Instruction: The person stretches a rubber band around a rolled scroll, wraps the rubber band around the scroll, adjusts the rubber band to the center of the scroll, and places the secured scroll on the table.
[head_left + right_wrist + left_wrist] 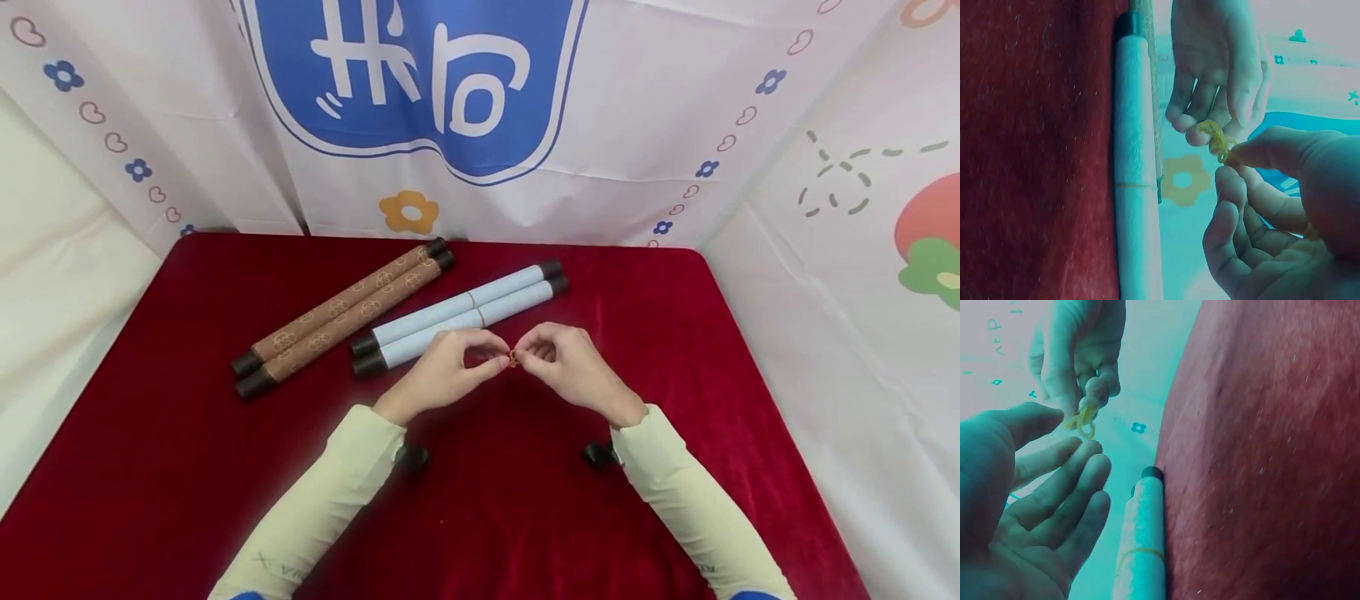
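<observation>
In the head view both hands meet just in front of the light blue rolls (442, 323). My right hand (573, 371) pinches a small, tangled yellow rubber band (1216, 134) between thumb and fingertips. Loops of it stick out past the pinch. My left hand (450, 371) is close on the other side, its fingertips at the loops; in the left wrist view its thumb and fingers (1072, 497) stand apart. Whether the left fingertips touch the loops is hard to tell. The two blue rolls lie side by side with dark end caps and a thin band (477, 308) around their middle.
To the left, two brown patterned rolls (345, 317) with dark caps lie side by side at a slant. Everything lies on a dark red velvet cloth (510, 517). White printed curtains (630, 125) stand behind and at both sides of the table.
</observation>
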The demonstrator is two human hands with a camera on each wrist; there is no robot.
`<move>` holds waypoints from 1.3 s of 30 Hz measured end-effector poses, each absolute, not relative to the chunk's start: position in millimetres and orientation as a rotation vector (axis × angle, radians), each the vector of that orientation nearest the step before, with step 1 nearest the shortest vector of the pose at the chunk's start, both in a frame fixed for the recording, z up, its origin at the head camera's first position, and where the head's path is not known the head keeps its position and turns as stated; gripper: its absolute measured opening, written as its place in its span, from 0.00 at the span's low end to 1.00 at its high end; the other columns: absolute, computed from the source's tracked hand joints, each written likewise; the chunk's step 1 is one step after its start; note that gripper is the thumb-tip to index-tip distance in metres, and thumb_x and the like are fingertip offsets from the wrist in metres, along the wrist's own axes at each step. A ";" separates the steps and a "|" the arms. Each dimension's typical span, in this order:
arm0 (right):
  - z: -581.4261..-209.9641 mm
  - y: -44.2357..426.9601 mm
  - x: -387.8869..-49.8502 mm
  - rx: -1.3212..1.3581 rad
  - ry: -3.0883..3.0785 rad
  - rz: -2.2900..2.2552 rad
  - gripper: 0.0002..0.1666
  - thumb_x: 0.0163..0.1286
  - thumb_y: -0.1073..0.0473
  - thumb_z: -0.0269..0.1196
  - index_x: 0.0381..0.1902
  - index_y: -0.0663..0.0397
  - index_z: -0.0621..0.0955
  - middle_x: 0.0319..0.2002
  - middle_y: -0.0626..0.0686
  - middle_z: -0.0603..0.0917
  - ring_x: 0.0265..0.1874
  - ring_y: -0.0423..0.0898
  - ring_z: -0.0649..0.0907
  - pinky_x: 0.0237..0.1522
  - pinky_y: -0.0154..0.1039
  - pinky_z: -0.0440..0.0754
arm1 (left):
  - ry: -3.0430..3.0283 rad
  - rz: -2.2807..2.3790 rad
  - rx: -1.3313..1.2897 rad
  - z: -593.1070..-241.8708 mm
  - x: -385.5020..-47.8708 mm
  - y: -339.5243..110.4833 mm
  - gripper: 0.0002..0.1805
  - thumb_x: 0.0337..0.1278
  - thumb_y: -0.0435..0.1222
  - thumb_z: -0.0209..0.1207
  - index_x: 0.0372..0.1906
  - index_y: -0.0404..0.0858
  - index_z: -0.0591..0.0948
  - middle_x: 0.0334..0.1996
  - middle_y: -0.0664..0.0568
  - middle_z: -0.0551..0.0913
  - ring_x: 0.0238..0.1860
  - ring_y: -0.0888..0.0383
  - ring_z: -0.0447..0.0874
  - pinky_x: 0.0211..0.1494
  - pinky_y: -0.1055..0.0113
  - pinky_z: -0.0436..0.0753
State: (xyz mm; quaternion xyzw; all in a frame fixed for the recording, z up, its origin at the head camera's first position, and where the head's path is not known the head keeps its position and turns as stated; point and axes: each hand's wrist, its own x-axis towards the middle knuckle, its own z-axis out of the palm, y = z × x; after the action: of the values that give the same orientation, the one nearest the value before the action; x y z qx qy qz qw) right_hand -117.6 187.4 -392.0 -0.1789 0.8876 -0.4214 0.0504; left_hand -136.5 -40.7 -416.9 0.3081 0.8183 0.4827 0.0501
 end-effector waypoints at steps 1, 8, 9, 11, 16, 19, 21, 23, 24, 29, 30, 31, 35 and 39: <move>-392.0 186.2 -116.6 -0.550 2.696 -1.294 0.04 0.72 0.61 0.69 0.42 0.55 0.88 0.35 0.50 0.90 0.34 0.43 0.87 0.41 0.37 0.87 | 2.488 1.486 0.944 -418.0 -135.5 -40.2 0.08 0.69 0.37 0.67 0.46 0.40 0.90 0.39 0.54 0.92 0.43 0.62 0.90 0.51 0.58 0.88; -395.1 178.6 -112.0 -0.565 2.669 -1.343 0.04 0.72 0.63 0.69 0.42 0.56 0.88 0.35 0.51 0.90 0.33 0.41 0.86 0.41 0.41 0.88 | 2.498 1.525 0.913 -422.7 -130.5 -40.5 0.05 0.70 0.36 0.67 0.42 0.40 0.90 0.38 0.53 0.92 0.43 0.60 0.89 0.52 0.52 0.87; -395.5 177.7 -111.7 -0.565 2.670 -1.347 0.04 0.72 0.64 0.69 0.42 0.57 0.88 0.34 0.52 0.90 0.33 0.42 0.86 0.41 0.43 0.88 | 2.501 1.527 0.900 -422.6 -129.7 -41.3 0.05 0.70 0.36 0.67 0.42 0.40 0.90 0.38 0.52 0.92 0.44 0.59 0.89 0.52 0.52 0.87; -396.4 176.0 -111.5 -0.563 2.665 -1.359 0.04 0.71 0.64 0.69 0.42 0.57 0.88 0.34 0.52 0.90 0.32 0.41 0.86 0.41 0.44 0.88 | 2.516 1.526 0.875 -422.5 -128.7 -43.0 0.05 0.71 0.36 0.66 0.43 0.40 0.90 0.39 0.53 0.92 0.44 0.59 0.89 0.51 0.54 0.87; -398.7 172.7 -112.2 -0.564 2.665 -1.378 0.04 0.71 0.64 0.69 0.42 0.58 0.88 0.34 0.52 0.90 0.32 0.41 0.86 0.40 0.42 0.88 | 2.569 1.510 0.835 -422.5 -127.3 -47.4 0.05 0.71 0.37 0.66 0.42 0.41 0.89 0.39 0.54 0.92 0.44 0.59 0.87 0.47 0.59 0.86; -400.9 171.4 -113.0 -0.547 2.680 -1.380 0.04 0.71 0.64 0.68 0.42 0.57 0.89 0.35 0.52 0.90 0.32 0.41 0.86 0.40 0.39 0.87 | 2.598 1.478 0.833 -423.8 -127.6 -48.5 0.05 0.71 0.36 0.66 0.42 0.40 0.89 0.38 0.53 0.91 0.42 0.59 0.87 0.47 0.59 0.86; -402.7 171.3 -113.3 -0.528 2.693 -1.379 0.04 0.72 0.63 0.68 0.41 0.57 0.89 0.34 0.52 0.90 0.32 0.41 0.86 0.39 0.37 0.87 | 2.620 1.446 0.842 -425.1 -127.9 -48.6 0.04 0.71 0.36 0.66 0.41 0.40 0.88 0.36 0.53 0.91 0.41 0.60 0.88 0.48 0.59 0.87; -404.1 171.0 -113.4 -0.500 2.697 -1.380 0.04 0.72 0.63 0.68 0.41 0.57 0.88 0.34 0.52 0.90 0.32 0.42 0.86 0.39 0.36 0.86 | 2.647 1.412 0.853 -426.0 -128.0 -48.6 0.03 0.70 0.35 0.65 0.40 0.40 0.88 0.34 0.53 0.90 0.39 0.61 0.88 0.46 0.60 0.87; -404.7 170.8 -113.3 -0.481 2.697 -1.380 0.04 0.71 0.63 0.67 0.40 0.56 0.88 0.34 0.52 0.90 0.32 0.42 0.86 0.38 0.36 0.86 | 2.660 1.395 0.860 -426.4 -128.0 -48.8 0.03 0.70 0.34 0.65 0.39 0.40 0.87 0.33 0.54 0.90 0.38 0.61 0.87 0.45 0.61 0.87; -405.1 171.6 -111.5 -0.420 2.674 -1.389 0.05 0.71 0.63 0.65 0.40 0.56 0.87 0.35 0.53 0.89 0.33 0.44 0.85 0.38 0.36 0.84 | 2.685 1.350 0.865 -426.4 -127.6 -52.2 0.03 0.61 0.31 0.65 0.34 0.43 0.84 0.28 0.56 0.86 0.32 0.63 0.83 0.39 0.66 0.84; -405.0 171.7 -111.4 -0.415 2.669 -1.392 0.05 0.71 0.63 0.65 0.40 0.56 0.87 0.35 0.53 0.89 0.33 0.44 0.85 0.38 0.36 0.84 | 2.688 1.348 0.865 -426.2 -127.6 -53.3 0.04 0.59 0.31 0.65 0.32 0.43 0.84 0.27 0.56 0.85 0.31 0.63 0.82 0.38 0.67 0.84; -404.8 171.8 -111.4 -0.414 2.663 -1.393 0.05 0.71 0.63 0.65 0.40 0.56 0.87 0.35 0.53 0.89 0.33 0.44 0.85 0.38 0.36 0.84 | 2.690 1.349 0.864 -425.8 -127.4 -54.2 0.05 0.57 0.31 0.65 0.31 0.44 0.83 0.27 0.57 0.84 0.31 0.64 0.81 0.37 0.68 0.83; -404.6 172.6 -112.3 -0.399 2.653 -1.401 0.06 0.71 0.62 0.64 0.42 0.58 0.87 0.36 0.53 0.89 0.34 0.44 0.85 0.39 0.37 0.84 | 2.723 1.348 0.892 -425.6 -127.6 -57.5 0.06 0.56 0.31 0.65 0.29 0.45 0.81 0.25 0.57 0.81 0.29 0.64 0.79 0.34 0.71 0.80; -402.7 176.3 -112.7 -0.356 2.663 -1.429 0.08 0.71 0.61 0.63 0.43 0.59 0.86 0.35 0.52 0.88 0.33 0.46 0.84 0.38 0.39 0.84 | 2.753 1.374 0.892 -423.4 -128.5 -61.7 0.06 0.57 0.32 0.62 0.27 0.45 0.81 0.24 0.57 0.80 0.28 0.63 0.78 0.33 0.70 0.78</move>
State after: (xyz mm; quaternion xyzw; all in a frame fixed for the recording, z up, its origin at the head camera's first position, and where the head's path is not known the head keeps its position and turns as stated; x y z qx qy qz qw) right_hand -112.7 176.3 -402.7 -0.1170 0.8740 -0.4691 0.0490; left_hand -128.5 -61.7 -423.4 0.2784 0.8590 0.4286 -0.0311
